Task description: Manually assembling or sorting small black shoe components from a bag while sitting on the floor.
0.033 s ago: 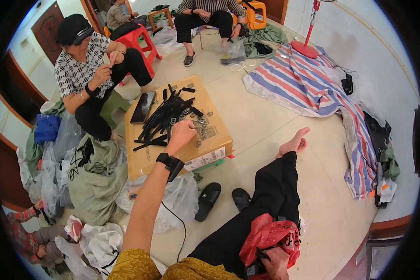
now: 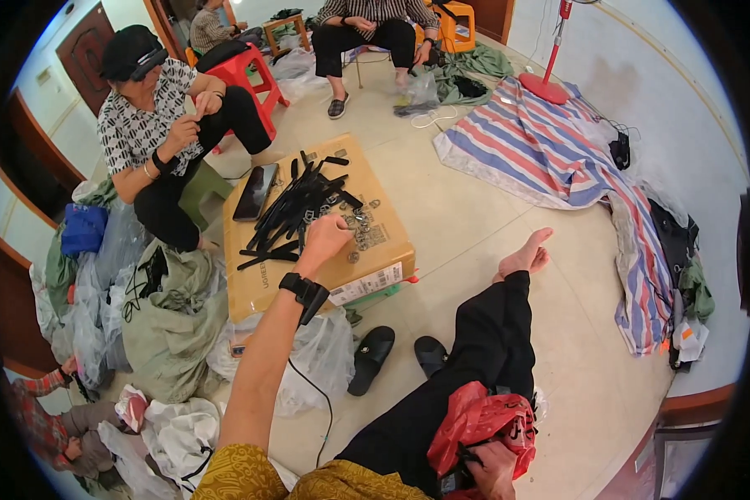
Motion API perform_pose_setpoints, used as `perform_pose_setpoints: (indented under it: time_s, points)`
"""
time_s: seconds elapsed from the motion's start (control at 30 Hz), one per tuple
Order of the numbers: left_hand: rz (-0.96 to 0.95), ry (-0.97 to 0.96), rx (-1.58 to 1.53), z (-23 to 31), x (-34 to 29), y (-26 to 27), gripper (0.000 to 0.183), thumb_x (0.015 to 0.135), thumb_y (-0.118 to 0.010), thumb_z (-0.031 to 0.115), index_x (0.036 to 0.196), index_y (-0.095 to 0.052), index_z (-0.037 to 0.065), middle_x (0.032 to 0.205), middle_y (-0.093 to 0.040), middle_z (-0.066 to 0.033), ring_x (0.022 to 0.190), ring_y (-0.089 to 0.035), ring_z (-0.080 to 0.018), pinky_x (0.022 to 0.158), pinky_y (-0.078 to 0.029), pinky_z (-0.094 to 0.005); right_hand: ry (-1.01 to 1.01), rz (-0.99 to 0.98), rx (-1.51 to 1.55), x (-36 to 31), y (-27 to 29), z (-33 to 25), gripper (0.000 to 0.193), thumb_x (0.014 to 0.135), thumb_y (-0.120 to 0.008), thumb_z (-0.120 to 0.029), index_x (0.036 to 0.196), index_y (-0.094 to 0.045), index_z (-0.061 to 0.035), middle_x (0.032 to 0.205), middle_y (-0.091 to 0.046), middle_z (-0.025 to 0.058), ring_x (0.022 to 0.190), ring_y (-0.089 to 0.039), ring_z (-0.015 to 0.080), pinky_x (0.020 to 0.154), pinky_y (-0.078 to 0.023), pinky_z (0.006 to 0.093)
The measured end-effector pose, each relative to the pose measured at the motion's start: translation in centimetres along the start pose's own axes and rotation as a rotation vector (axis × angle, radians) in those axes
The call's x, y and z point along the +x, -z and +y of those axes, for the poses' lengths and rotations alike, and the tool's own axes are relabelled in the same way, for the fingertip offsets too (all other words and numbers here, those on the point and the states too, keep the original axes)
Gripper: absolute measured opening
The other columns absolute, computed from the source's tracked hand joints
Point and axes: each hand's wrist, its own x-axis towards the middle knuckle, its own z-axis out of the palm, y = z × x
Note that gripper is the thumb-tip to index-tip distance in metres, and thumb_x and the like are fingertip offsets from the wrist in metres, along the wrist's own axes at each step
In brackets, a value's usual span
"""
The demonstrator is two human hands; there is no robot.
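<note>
My left hand [image 2: 325, 240] reaches over the cardboard box [image 2: 375, 271], its fingers curled closed beside a scatter of small metal buckles [image 2: 360, 223]. Whatever those fingers pinch, if anything, is hidden behind the hand. Just beyond it lies a heap of black strips [image 2: 296, 204], like short straps. In my lap, a crumpled red plastic bag [image 2: 475, 412] rests on my thigh. My right hand [image 2: 493, 468] is closed next to the bag, around something dark whose kind is hidden. A black wristband device sits on my left wrist.
A phone [image 2: 256, 192] lies on the box's far left. Black slippers [image 2: 372, 360] and clear plastic bags [image 2: 308, 354] are on the floor beside it. A co-worker [image 2: 162, 125] sits at left; another sits across. A striped sheet [image 2: 542, 142] and red fan stand [image 2: 545, 87] occupy the right.
</note>
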Motion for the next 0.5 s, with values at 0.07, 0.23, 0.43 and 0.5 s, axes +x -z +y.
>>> perform_pose_setpoints:
  time_s: [0.07,0.23,0.43,0.5]
  points:
    - [-0.034,0.160,-0.040,0.6,0.1,0.0,0.015,0.061,-0.065,0.011,0.070,-0.060,0.001,0.070,-0.060,-0.0151,0.070,-0.059,-0.0296,0.065,-0.047,-0.0351,0.006,-0.002,-0.017,0.1,0.0,0.1,0.019,0.063,-0.062,0.001,0.081,-0.059,-0.0021,0.076,-0.058,0.0126,0.069,-0.057,0.0279,0.063,-0.046,0.0332]
    - [-0.019,0.143,-0.044,1.3,0.0,0.2,0.015,0.061,-0.066,0.012,0.068,-0.059,0.001,0.069,-0.060,-0.0147,0.068,-0.059,-0.0282,0.063,-0.046,-0.0340,0.005,-0.001,-0.006,0.2,0.0,0.3,0.018,0.063,-0.062,0.001,0.081,-0.060,-0.0020,0.075,-0.058,0.0129,0.069,-0.057,0.0281,0.063,-0.046,0.0332]
    - [-0.007,0.154,-0.072,1.5,0.0,0.1,0.013,0.062,-0.065,0.010,0.065,-0.058,0.000,0.062,-0.058,-0.0131,0.056,-0.058,-0.0234,0.055,-0.046,-0.0321,0.045,0.020,0.010,0.1,0.2,0.2,0.017,0.063,-0.062,0.001,0.080,-0.059,-0.0009,0.074,-0.057,0.0128,0.067,-0.057,0.0274,0.061,-0.046,0.0326]
    - [-0.025,0.187,-0.093,1.4,-0.4,0.4,0.012,0.064,-0.065,0.010,0.066,-0.058,0.000,0.059,-0.057,-0.0113,0.052,-0.056,-0.0195,0.051,-0.045,-0.0304,0.058,0.031,0.013,0.1,0.3,0.0,0.017,0.063,-0.062,0.001,0.080,-0.059,-0.0004,0.073,-0.057,0.0127,0.066,-0.056,0.0270,0.060,-0.046,0.0322]
